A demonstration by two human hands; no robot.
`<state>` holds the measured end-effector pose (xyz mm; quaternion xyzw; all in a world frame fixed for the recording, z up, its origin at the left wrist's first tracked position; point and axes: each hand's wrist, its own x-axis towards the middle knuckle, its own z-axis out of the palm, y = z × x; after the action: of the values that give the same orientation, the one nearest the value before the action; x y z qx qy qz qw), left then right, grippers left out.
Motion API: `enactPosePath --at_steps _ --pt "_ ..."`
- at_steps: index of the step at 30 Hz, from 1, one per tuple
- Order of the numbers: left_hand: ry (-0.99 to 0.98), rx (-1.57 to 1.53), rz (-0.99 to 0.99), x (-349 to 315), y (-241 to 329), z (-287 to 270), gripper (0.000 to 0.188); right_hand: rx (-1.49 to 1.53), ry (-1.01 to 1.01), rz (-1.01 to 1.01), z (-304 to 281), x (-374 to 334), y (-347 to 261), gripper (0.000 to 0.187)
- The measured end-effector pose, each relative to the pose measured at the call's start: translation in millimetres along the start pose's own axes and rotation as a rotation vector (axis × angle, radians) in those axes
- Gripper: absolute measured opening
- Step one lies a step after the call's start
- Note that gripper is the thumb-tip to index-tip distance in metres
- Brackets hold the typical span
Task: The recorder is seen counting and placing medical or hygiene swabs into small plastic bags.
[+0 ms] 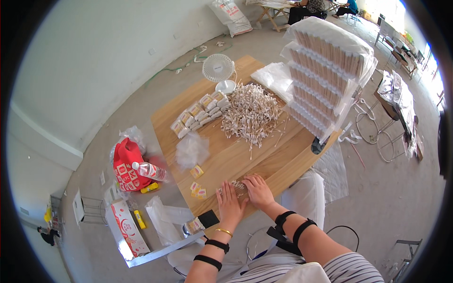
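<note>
At the near edge of the wooden table, a small bunch of cotton swabs (238, 188) lies between my hands. My left hand (229, 203) is flat on the left side of the bunch, fingers stretched out and touching it. On the other side, my right hand (258, 191) rests with its fingers extended and slightly bent against the swab ends. Neither hand is closed round the swabs. Small yellow-and-white cards (198, 190) lie left of my left hand. Farther off, a large loose heap of cotton swabs (252, 113) covers the table's middle.
Filled packets (198, 113) are lined up left of the heap, near a white fan (219, 70). Clear bags (192, 150) lie on the wooden table (278, 162). A tall stack of bagged swabs (328, 78) stands at right. Left are a red bag (127, 165) and a bottle (151, 171).
</note>
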<state>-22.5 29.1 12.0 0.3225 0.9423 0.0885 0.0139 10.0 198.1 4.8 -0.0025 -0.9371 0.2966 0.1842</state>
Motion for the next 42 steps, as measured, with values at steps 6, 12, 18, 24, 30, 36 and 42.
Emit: enactPosePath --at_steps 6,12,18,24,30,36,42 --pt "-0.006 -0.048 0.084 -37 2 -12 0.091 0.008 -0.014 0.011 0 -2 1 0.041" --pt "-0.008 -0.045 0.034 -50 -1 -8 0.086 0.01 -0.004 0.01 1 0 -2 0.039" --pt "0.105 -0.102 0.049 -49 -4 -18 0.05 0.002 -0.031 0.007 2 -2 4 0.041" --pt "0.212 -0.125 -0.004 -26 -8 -21 0.017 -0.002 -0.051 0.007 -3 -2 0 0.042" --pt "0.283 -0.153 -0.012 -18 -12 -20 0.015 0.015 -0.051 0.018 -5 -1 -1 0.042" --pt "0.251 -0.156 -0.01 -28 -7 -5 0.023 0.005 -0.047 0.001 -4 -1 -1 0.043" --pt "0.267 -0.182 -0.116 -10 2 -7 0.063 0.006 -0.042 0.008 -5 -1 0 0.042"
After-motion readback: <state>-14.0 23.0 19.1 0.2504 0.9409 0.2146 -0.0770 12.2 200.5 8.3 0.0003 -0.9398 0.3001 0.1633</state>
